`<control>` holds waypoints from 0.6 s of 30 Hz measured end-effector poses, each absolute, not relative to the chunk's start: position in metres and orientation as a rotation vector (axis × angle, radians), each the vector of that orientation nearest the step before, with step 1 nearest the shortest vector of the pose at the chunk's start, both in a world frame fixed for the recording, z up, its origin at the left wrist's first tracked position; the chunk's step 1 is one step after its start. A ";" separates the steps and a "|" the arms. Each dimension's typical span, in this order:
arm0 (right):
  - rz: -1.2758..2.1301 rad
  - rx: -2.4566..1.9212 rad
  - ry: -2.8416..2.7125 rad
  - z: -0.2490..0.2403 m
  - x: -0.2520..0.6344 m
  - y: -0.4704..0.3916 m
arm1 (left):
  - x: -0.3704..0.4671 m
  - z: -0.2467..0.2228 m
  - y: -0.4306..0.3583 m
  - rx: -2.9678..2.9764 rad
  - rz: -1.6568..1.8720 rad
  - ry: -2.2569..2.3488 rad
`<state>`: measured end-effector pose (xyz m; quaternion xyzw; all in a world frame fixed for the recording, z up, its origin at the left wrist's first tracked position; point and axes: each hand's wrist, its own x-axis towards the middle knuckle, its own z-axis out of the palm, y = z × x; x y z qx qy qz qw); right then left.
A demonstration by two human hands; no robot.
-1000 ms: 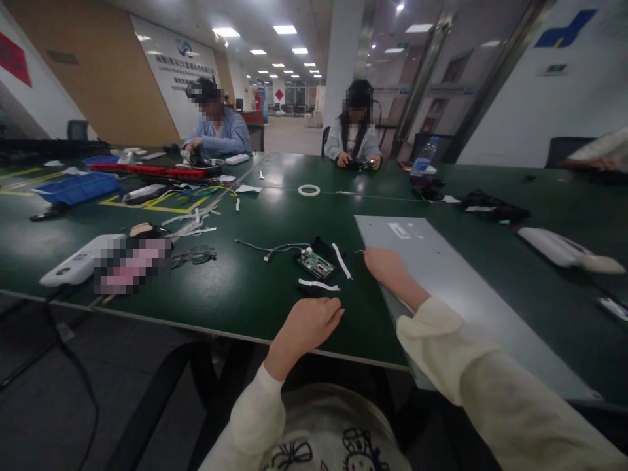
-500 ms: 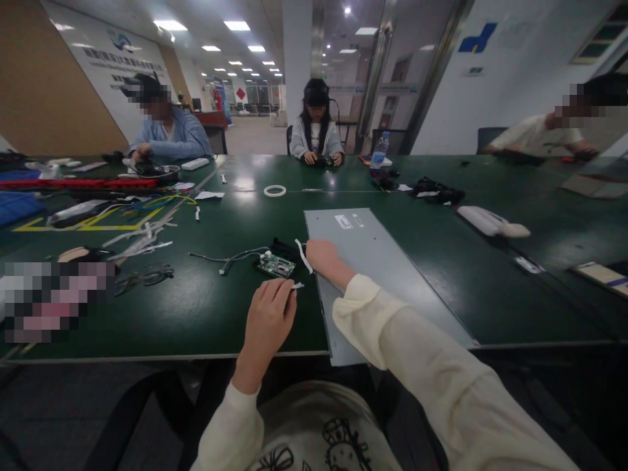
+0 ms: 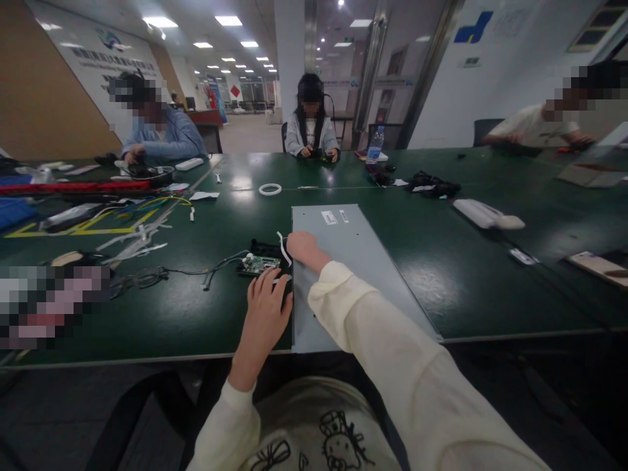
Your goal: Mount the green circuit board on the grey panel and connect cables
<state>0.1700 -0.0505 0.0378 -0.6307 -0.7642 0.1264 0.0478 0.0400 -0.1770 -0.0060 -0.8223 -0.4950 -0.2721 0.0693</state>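
Centre of the frame: green circuit board (image 3: 258, 263) lies on the desk (image 3: 196, 314), wires trailing left. Just below it, left hand (image 3: 267, 314) rests flat, fingers (image 3: 259, 284) spread, tips beside a white strip. Right hand (image 3: 303, 246), fingers curled, pinches a white ribbon (image 3: 281, 243) at the grey panel (image 3: 363, 261) edge.

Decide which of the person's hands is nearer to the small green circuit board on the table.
Left. The left hand lies just below the circuit board, fingertips almost at it; the right hand sits to its right, at the grey panel's edge.
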 end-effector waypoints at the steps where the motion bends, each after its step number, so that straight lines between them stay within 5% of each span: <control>1: 0.432 -1.900 -2.334 0.041 0.175 -0.051 | 0.040 -0.006 -0.177 -2.480 -0.801 -1.490; 7: 0.806 -1.695 -2.300 0.053 0.226 -0.111 | 0.042 -0.007 -0.177 -2.513 -0.769 -1.489; 10: 1.539 -1.350 -1.854 0.051 0.252 -0.184 | 0.038 -0.002 -0.183 -2.574 -0.747 -1.460; 13: 1.900 -1.226 -1.545 0.040 0.268 -0.255 | 0.031 0.023 -0.184 -2.726 -0.660 -1.344; 18: 1.882 -1.386 -1.251 0.008 0.276 -0.312 | 0.055 0.100 -0.122 -2.968 -0.274 -1.129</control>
